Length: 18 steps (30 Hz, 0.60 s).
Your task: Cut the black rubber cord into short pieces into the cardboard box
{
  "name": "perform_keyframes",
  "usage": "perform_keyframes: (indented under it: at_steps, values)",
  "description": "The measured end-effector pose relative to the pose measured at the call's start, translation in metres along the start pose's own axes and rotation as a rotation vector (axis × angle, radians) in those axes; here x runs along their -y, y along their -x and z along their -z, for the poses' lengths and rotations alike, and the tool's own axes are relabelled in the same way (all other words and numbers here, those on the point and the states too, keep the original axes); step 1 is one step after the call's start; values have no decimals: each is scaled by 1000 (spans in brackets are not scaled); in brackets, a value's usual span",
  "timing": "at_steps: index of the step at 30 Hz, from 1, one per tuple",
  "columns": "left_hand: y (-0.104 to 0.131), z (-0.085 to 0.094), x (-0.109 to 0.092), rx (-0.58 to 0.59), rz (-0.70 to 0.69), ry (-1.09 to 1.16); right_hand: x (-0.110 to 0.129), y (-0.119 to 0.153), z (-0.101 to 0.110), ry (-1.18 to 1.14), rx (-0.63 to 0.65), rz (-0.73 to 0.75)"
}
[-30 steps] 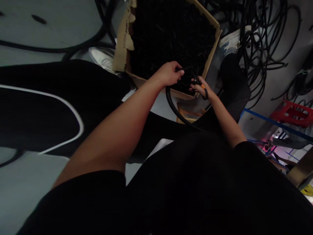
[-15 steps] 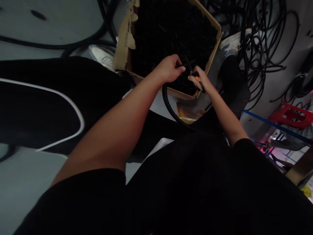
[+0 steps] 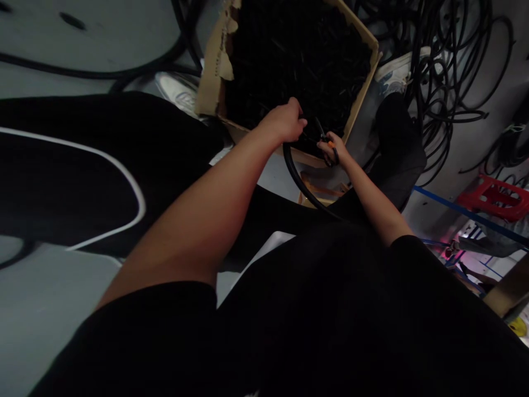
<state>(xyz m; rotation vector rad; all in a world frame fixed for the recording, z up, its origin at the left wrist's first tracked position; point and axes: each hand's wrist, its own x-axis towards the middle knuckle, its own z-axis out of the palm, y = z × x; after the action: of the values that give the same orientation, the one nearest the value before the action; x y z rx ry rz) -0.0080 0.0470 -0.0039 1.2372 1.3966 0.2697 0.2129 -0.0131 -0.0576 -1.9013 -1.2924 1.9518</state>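
My left hand (image 3: 288,121) is closed around the end of a black hose (image 3: 300,183), which curves down from it toward my lap. In my right hand (image 3: 335,149) is a pair of scissors (image 3: 320,130) with an orange patch by the handles, its dark blades pointing up toward the left hand. Both hands are over the near edge of a cardboard box (image 3: 212,82) filled with short black pieces (image 3: 301,60). A small gap separates the blades from my left fingers. Dark surroundings hide the exact end of the hose.
Loops of black hose (image 3: 450,99) lie on the floor at the right, and thicker hose (image 3: 136,73) runs at upper left. My shoes (image 3: 179,91) flank the box. A red plastic stool (image 3: 494,197) and a blue bar (image 3: 467,215) are at far right.
The right hand with the scissors has shifted down a little, away from the left hand. My left hand has moved slightly, still holding the hose. The view has shifted slightly.
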Motion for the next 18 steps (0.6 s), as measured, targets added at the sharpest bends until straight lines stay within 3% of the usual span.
perform_keyframes:
  at_steps: [3, 6, 9, 13, 18]
  values:
    - [3, 0, -7, 40, 99, 45, -18, 0, 5, -96, -50, -38]
    - [2, -3, -11, 64, 127, 100, -24, 2, 20, -63, 39, 97]
    - [-2, -8, -9, 42, 41, 161, -19, 0, 36, 24, 91, 220]
    - [-4, -9, -10, 38, -51, 205, -9, -10, 47, 47, 58, 299]
    - [3, -4, -22, 52, 88, 90, 1, -16, 43, 55, 8, 305]
